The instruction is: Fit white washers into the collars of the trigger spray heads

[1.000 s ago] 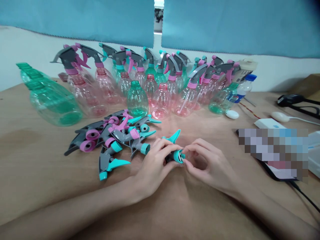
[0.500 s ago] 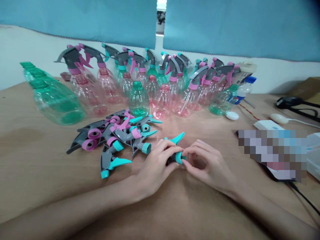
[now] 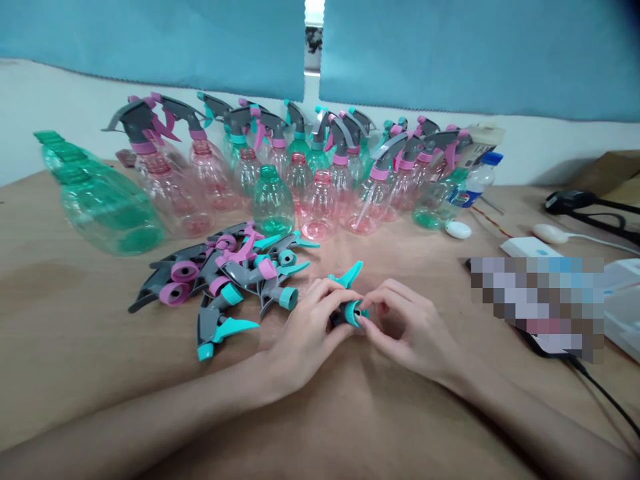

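My left hand (image 3: 315, 320) is closed around a trigger spray head (image 3: 353, 313) with a dark grey body and a teal collar, low over the table. Its teal trigger (image 3: 349, 274) sticks out above my fingers, and the collar's open end faces right. At that opening, the thumb and index finger of my right hand (image 3: 413, 327) pinch a small teal piece (image 3: 365, 313), mostly covered by the fingertips. Left of my hands lies a pile of loose spray heads, with a teal-collared one (image 3: 220, 323) nearest me and a pink-collared one (image 3: 255, 272) behind it.
Uncapped bottles, such as a green one (image 3: 273, 203) and a pink one (image 3: 319, 210), stand behind the pile. Farther back are several bottles with spray heads fitted. A phone-like device (image 3: 545, 343), partly pixelated, a white round object (image 3: 459, 230) and a white box (image 3: 535, 248) lie at right.
The whole view has shifted slightly left. The spray head's collar has turned a little, showing more of its opening, and my right fingertips have shifted slightly at it.
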Demonstrator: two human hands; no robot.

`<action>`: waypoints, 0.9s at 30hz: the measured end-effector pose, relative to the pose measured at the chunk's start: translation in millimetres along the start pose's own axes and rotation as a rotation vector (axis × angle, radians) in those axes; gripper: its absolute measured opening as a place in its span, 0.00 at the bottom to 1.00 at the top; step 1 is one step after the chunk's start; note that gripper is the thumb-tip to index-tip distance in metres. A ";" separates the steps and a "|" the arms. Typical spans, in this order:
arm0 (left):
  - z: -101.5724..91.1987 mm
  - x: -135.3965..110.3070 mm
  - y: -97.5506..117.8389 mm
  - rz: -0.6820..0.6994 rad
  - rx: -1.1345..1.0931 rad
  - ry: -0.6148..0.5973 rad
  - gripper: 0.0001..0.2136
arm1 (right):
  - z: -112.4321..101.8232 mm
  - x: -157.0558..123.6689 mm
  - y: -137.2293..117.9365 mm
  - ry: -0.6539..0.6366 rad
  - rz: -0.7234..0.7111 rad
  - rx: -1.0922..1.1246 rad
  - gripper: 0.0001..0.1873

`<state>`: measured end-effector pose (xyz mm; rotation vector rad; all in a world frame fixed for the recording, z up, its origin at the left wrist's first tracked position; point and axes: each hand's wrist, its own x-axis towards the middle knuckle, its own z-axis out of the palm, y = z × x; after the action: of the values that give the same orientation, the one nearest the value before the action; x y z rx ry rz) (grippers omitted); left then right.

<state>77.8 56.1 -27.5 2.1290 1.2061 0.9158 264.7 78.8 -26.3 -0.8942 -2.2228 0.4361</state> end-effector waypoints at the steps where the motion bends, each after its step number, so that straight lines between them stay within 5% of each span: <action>1: 0.1 0.1 0.2 -0.002 -0.001 -0.002 0.13 | 0.0 0.0 0.5 -0.002 -0.002 0.004 0.03; 17: 1.8 -1.5 -1.7 0.043 0.010 0.011 0.14 | -3.6 -1.7 -5.6 -0.015 0.020 0.168 0.06; 27: -6.6 -3.7 2.0 0.144 0.137 0.082 0.14 | -5.0 -6.2 7.2 0.183 0.123 0.138 0.06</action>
<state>72.5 52.7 -23.0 2.3323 1.1980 1.0172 274.9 79.8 -29.5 -0.9606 -1.9549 0.5360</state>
